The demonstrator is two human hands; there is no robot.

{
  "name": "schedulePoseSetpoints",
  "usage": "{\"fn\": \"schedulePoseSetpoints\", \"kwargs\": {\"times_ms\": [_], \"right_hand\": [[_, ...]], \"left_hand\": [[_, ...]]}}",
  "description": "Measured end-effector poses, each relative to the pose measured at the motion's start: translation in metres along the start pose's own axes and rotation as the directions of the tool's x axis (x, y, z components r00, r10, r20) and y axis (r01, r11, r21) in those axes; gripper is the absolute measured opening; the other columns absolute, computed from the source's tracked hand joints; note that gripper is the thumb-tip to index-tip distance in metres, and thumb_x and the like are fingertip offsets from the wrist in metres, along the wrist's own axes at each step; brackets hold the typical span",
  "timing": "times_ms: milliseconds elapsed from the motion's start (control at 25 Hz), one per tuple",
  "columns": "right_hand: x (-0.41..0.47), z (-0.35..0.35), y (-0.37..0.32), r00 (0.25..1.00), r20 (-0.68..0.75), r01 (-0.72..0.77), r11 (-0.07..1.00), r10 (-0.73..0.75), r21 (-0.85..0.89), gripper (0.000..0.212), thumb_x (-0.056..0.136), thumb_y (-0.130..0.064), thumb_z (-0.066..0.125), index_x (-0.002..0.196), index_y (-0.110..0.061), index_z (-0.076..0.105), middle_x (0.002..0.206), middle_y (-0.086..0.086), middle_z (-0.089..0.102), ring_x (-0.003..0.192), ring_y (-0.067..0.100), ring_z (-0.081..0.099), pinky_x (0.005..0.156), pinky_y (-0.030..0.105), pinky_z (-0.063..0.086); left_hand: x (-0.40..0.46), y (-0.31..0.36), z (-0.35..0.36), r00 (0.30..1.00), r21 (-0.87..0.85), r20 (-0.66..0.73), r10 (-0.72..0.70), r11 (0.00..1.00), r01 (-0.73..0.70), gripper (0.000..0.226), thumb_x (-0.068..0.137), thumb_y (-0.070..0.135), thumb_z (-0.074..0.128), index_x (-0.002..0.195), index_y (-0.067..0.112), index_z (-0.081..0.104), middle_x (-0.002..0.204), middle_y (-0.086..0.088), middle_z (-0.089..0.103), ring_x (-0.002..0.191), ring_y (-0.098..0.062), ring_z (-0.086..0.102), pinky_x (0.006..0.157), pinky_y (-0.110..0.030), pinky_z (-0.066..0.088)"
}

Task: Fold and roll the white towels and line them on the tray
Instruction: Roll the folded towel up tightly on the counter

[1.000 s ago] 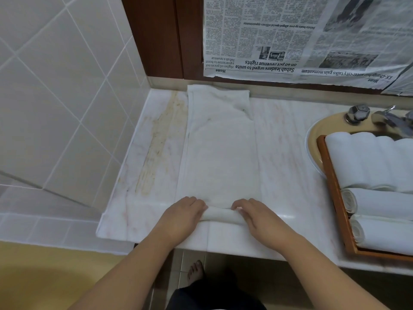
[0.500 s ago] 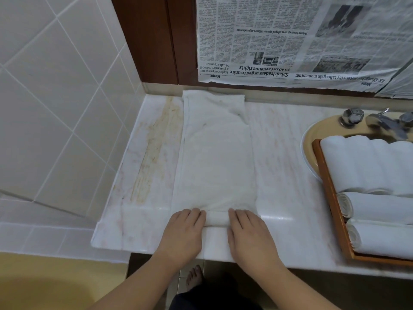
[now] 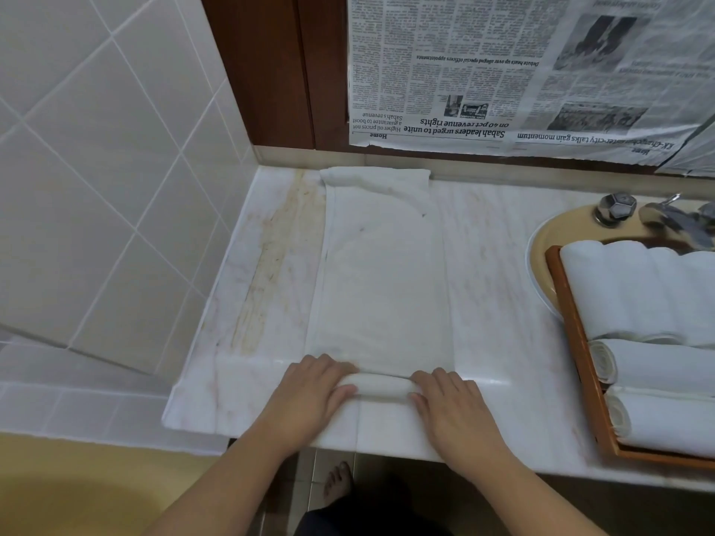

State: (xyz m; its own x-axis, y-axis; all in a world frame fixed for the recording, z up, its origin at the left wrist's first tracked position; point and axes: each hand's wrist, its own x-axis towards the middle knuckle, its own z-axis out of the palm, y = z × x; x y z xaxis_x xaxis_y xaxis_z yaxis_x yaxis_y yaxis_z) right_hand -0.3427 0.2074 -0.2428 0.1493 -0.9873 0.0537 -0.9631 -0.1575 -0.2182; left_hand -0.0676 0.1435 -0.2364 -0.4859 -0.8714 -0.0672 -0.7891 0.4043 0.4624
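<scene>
Two hands (image 3: 381, 400) (one towel (image 3: 381, 288)) rolling.

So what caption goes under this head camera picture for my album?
Two hands, left hand and right hand, roll a folded white towel on the pale marble counter beside a brown wooden tray.

White towel (image 3: 383, 288), orange-brown tray (image 3: 576, 342)
</scene>
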Motion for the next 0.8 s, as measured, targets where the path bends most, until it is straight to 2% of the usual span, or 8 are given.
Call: {"fn": "schedulePoseSetpoints", "kwargs": {"times_ms": [120,200,320,440,520,560,680,800], "right_hand": [[0.012,-0.012,0.01,0.988,0.152,-0.065,0.986,0.041,0.152,0.037,0.107,-0.053,0.031,0.118,-0.032,0.059,0.101,-0.013,0.049,0.091,0.013,0.053,0.081,0.03,0.046],[0.016,-0.017,0.02,0.975,0.21,-0.137,0.944,0.074,0.3,0.03,0.105,-0.052,0.043,0.118,-0.034,0.064,0.104,-0.017,0.043,0.099,0.005,0.046,0.089,0.025,0.045],[0.021,-0.021,0.024,0.971,0.197,-0.204,0.888,0.132,0.412,0.017,0.1,-0.051,0.058,0.11,-0.041,0.067,0.1,-0.02,0.047,0.102,0.001,0.044,0.094,0.029,0.044],[0.025,-0.021,0.027,0.964,0.168,-0.265,0.817,0.207,0.512,0.011,0.093,-0.052,0.068,0.095,-0.043,0.062,0.09,-0.016,0.056,0.095,0.002,0.049,0.085,0.03,0.047],[0.024,-0.015,0.028,0.984,0.007,-0.166,0.897,0.179,0.41,0.009,0.093,-0.044,0.071,0.09,-0.036,0.069,0.089,-0.014,0.052,0.089,0.008,0.048,0.079,0.031,0.047],[0.02,-0.011,0.03,0.991,-0.058,-0.1,0.947,0.123,0.306,0.008,0.091,-0.036,0.076,0.092,-0.029,0.074,0.09,-0.011,0.051,0.086,0.012,0.047,0.075,0.032,0.046],[0.003,0.0,0.027,0.996,-0.067,0.064,0.992,-0.057,0.104,0.044,0.079,-0.015,0.085,0.121,-0.021,0.071,0.1,-0.007,0.054,0.09,0.016,0.047,0.078,0.028,0.047],[-0.008,-0.007,0.028,0.999,-0.016,-0.042,0.971,0.047,0.234,0.04,0.099,-0.032,0.047,0.132,-0.027,0.067,0.116,-0.009,0.058,0.108,0.017,0.055,0.094,0.025,0.041]], "left_hand": [[0.015,-0.003,-0.017,0.996,-0.26,0.075,-0.043,0.964,0.061,0.02,0.103,0.051,0.052,0.106,0.034,0.062,0.099,0.023,0.056,0.097,0.003,0.051,0.087,-0.023,0.042],[0.019,-0.008,-0.017,0.998,-0.301,0.063,-0.028,0.952,0.046,0.019,0.101,0.051,0.056,0.097,0.035,0.064,0.097,0.021,0.055,0.098,0.0,0.052,0.086,-0.023,0.043],[0.013,-0.022,-0.009,0.994,-0.243,-0.089,-0.07,0.969,0.046,0.028,0.098,0.059,0.055,0.106,0.041,0.075,0.102,0.026,0.05,0.105,0.001,0.047,0.094,-0.022,0.04],[0.011,-0.033,-0.011,0.988,-0.227,-0.135,-0.071,0.973,0.039,0.024,0.099,0.057,0.056,0.11,0.044,0.073,0.099,0.027,0.058,0.102,0.001,0.051,0.093,-0.03,0.044],[0.012,-0.032,-0.016,0.986,-0.238,-0.147,-0.075,0.971,0.039,0.015,0.099,0.051,0.061,0.103,0.04,0.07,0.098,0.025,0.062,0.099,-0.002,0.053,0.089,-0.031,0.048],[0.012,-0.031,-0.015,0.976,-0.183,-0.215,-0.04,0.983,0.0,0.017,0.1,0.048,0.061,0.099,0.035,0.072,0.097,0.023,0.062,0.096,-0.004,0.053,0.085,-0.032,0.05],[0.003,-0.03,0.003,0.914,0.079,-0.383,0.131,0.991,-0.109,0.026,0.101,0.038,0.061,0.098,0.019,0.078,0.101,0.004,0.065,0.092,-0.02,0.056,0.077,-0.036,0.053],[-0.015,-0.042,0.009,0.92,0.123,-0.334,0.204,0.977,-0.172,0.034,0.101,0.037,0.065,0.125,0.016,0.074,0.116,-0.001,0.068,0.102,-0.022,0.063,0.088,-0.036,0.054]]}}
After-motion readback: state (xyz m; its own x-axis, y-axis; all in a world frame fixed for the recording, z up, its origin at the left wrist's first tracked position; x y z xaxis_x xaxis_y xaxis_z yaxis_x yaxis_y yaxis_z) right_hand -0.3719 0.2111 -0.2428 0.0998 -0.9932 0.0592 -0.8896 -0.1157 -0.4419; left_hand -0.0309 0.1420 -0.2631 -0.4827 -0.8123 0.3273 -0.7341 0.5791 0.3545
